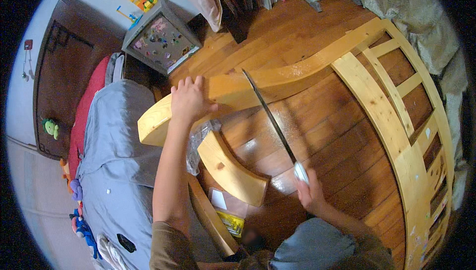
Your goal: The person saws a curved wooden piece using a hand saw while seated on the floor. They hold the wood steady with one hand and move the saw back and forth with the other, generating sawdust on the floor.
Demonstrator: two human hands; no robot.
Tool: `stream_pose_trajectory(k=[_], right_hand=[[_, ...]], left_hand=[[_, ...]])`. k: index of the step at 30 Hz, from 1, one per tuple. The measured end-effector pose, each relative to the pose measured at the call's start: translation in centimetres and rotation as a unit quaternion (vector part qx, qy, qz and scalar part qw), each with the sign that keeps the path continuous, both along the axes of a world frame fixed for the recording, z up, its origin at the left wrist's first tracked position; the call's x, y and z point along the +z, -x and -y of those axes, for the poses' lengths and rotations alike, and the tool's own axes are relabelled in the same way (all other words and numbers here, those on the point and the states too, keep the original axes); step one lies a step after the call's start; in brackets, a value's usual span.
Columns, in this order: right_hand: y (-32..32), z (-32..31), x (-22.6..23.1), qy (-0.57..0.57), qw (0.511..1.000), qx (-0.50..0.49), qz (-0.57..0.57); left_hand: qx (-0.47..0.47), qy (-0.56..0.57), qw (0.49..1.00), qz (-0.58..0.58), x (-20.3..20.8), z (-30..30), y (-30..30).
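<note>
Gripped the white handle (300, 172) of a long, narrow saw (271, 119) in the right hand (311, 194), fingers wrapped around it. Laid the dark blade slantwise across a thick, curving wooden beam (228, 91), tip just past the upper edge. Could not tell, at that crossing, a started cut from mere contact. Pressed the left hand (190, 100) down on the beam near its pale end, left of the blade, fingers over the upper edge (well apart from the right hand, and from the blade too). Traced the beam rightward to a slatted wooden frame (375, 106), curving down the right side of the view. Noticed pale dust (283, 127) on the floorboards (337, 143) near the blade, and a lighter sprinkling along the beam. Spotted a separate curved wooden block (233, 168) on the floor below the beam, beside some crumpled clear plastic (195, 152). Found a yellow packet (231, 224) nearer the body, next to a long wooden strip (210, 215). Made out a bed (119, 136) under a grey-blue cover to the left, and a grey cabinet (159, 44) beyond, dotted with stickers (too small to describe singly).
</note>
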State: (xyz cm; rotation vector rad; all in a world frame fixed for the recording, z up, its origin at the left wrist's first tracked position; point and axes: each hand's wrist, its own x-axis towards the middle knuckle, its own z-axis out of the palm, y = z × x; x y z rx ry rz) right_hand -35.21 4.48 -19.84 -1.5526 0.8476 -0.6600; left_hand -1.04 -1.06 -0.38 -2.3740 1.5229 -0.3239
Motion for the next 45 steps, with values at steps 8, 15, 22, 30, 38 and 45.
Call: stream_pose_trajectory(k=[8, 15, 22, 30, 38, 45], right_hand=[[-7.8, 7.3, 3.2, -0.005, 1.000, 0.009, 0.027], [-15.3, 12.6, 4.3, 0.042, 0.999, -0.008, 0.016], [-1.3, 0.9, 0.5, -0.018, 1.000, 0.014, 0.016], [-3.7, 3.9, 3.3, -0.015, 0.999, 0.034, -0.024], [-7.1, 5.0, 2.6, -0.107, 0.993, 0.009, 0.041], [-2.8, 1.0, 0.4, -0.043, 0.998, 0.009, 0.054]], left_hand=[[-0.004, 0.003, 1.000, -0.010, -0.6, 0.4, 0.1], [-0.009, 0.011, 1.000, -0.002, -0.7, -0.1, -0.2], [-0.010, 0.015, 1.000, 0.003, -0.3, 0.2, -0.4], [-0.019, 0.016, 1.000, 0.009, -1.2, -0.1, -0.5], [-0.007, 0.005, 1.000, 0.016, -0.6, -0.2, -0.7], [-0.021, 0.018, 0.999, 0.024, -0.5, 0.2, -0.3]])
